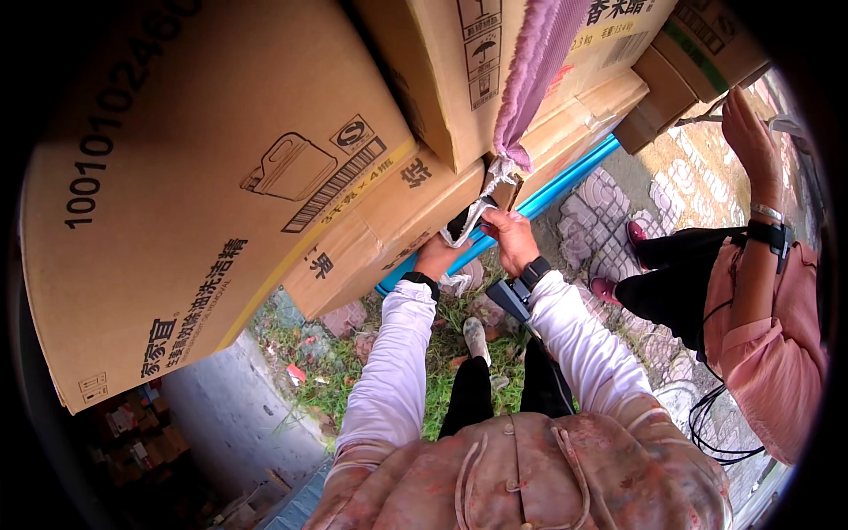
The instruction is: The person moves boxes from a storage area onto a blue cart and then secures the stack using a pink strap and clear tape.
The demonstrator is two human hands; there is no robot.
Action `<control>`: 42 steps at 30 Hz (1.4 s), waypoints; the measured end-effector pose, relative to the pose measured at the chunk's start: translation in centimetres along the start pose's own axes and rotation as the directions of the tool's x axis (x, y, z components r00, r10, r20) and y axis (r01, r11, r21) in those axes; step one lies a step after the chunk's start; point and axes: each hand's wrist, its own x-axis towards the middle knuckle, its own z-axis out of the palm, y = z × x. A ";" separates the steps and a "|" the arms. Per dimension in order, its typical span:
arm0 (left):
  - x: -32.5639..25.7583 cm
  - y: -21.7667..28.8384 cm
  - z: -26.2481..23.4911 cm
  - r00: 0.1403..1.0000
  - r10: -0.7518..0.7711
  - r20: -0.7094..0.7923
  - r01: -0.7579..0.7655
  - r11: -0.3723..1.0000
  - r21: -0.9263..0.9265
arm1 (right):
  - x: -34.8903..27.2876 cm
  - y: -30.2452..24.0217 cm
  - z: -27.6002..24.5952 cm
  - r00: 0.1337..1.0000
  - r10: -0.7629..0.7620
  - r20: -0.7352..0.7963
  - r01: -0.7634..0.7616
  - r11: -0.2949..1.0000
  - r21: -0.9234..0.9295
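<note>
A frayed white strip hangs in a loop at the gap between two cardboard boxes. Its upper end joins a fuzzy purple strap that runs down over the boxes. My left hand is closed at the lower end of the loop, its fingertips partly hidden by the strip. From the right, my right hand pinches the same strip between thumb and fingers. Just below both hands passes the bright blue edge under the boxes. A loose white tail dangles beneath my left hand.
A large carton fills the left side, with a lower box beside it. More cartons stand ahead. At right, another person in a pink top stands on the patterned paving, a hand raised near the boxes. Grass lies underfoot.
</note>
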 end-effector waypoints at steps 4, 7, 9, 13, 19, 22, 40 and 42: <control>0.5 0.4 2.4 0.943 0.175 -0.283 -0.124 0.974 0.189 | 0.0 -0.2 -0.4 1.000 -0.001 -0.008 0.002 1.000 0.024; 0.9 -0.5 2.8 0.895 0.266 -0.357 -0.167 0.944 0.283 | 0.2 -0.1 -0.6 1.000 -0.013 0.010 0.013 1.000 0.019; 0.8 -1.5 3.0 0.869 0.277 -0.410 -0.123 0.923 0.364 | 0.2 0.1 -0.4 1.000 -0.016 0.022 0.016 1.000 0.020; 0.7 -1.5 3.8 0.853 0.274 -0.444 -0.039 0.882 0.469 | 0.4 0.3 -0.9 1.000 -0.020 0.023 0.019 0.999 0.031; -0.2 0.2 4.4 0.866 0.133 -0.481 0.092 0.905 0.416 | 0.6 0.3 -1.0 1.000 0.004 0.025 -0.005 0.999 0.044; -2.4 0.6 4.8 0.742 0.326 -0.586 0.169 0.755 0.634 | 0.6 0.0 -1.3 0.999 -0.005 0.048 0.003 1.000 0.029; -10.1 3.6 13.9 0.975 0.223 -0.007 -0.220 0.963 0.153 | 0.6 0.1 -0.8 0.995 0.059 0.084 -0.066 0.994 0.083; -10.6 4.0 16.3 0.978 0.210 -0.010 -0.210 0.978 0.001 | 0.6 -0.5 -1.0 0.988 0.112 0.109 -0.113 0.994 0.001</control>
